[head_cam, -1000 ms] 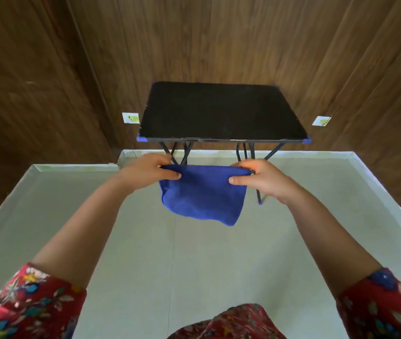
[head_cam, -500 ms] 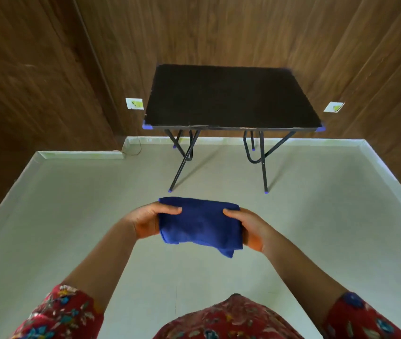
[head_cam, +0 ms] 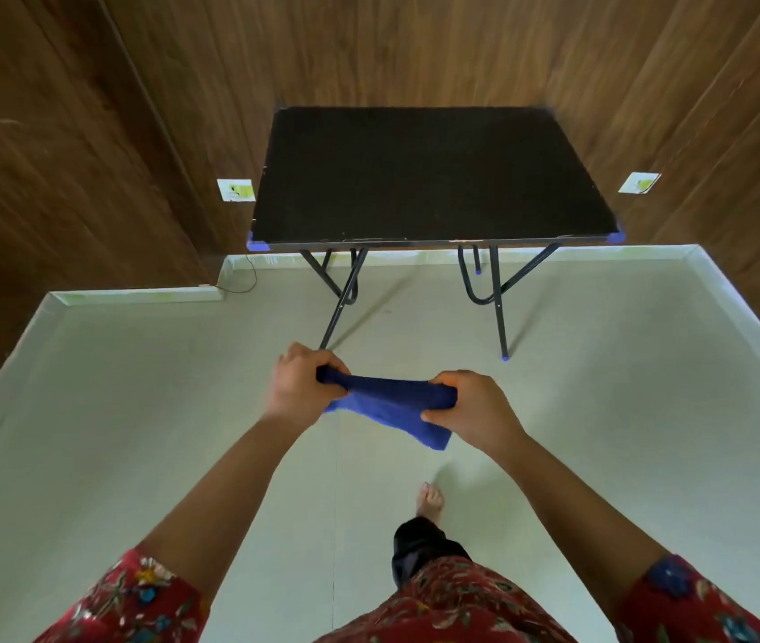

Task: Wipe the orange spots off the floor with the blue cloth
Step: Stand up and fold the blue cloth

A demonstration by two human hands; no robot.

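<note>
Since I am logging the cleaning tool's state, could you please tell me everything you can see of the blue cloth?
The blue cloth is deep blue, soft and towel-like, bunched into a thick band. It hangs in the air above the pale floor, stretched roughly level between two hands: the left hand grips its left end, the right hand its right end. A loose corner droops below the right hand. Only the hands touch it; no orange marks show on it.

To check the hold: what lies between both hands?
The blue cloth spans that gap in the head view; the left hand grips one end, the right hand the other.
</note>
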